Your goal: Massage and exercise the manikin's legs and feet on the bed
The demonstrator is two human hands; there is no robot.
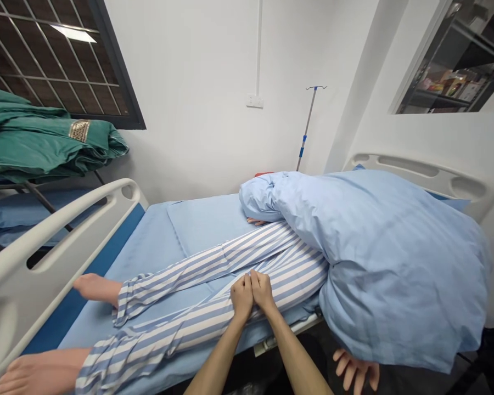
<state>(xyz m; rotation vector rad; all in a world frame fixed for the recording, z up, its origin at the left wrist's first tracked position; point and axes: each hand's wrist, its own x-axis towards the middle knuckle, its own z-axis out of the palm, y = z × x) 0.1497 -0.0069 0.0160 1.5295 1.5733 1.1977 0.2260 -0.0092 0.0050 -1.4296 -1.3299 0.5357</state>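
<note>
Two hands, the left hand and the right hand, rest with fingers pressed together on blue-and-white striped cotton pyjama trousers.

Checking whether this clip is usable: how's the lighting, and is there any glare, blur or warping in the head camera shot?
In the head view, the lighting is soft and even, a bright streak of glare sits on the window at upper left, the near bed rail bows from wide-angle distortion, and the left hand and right hand look sharp, without obvious motion blur.
</note>
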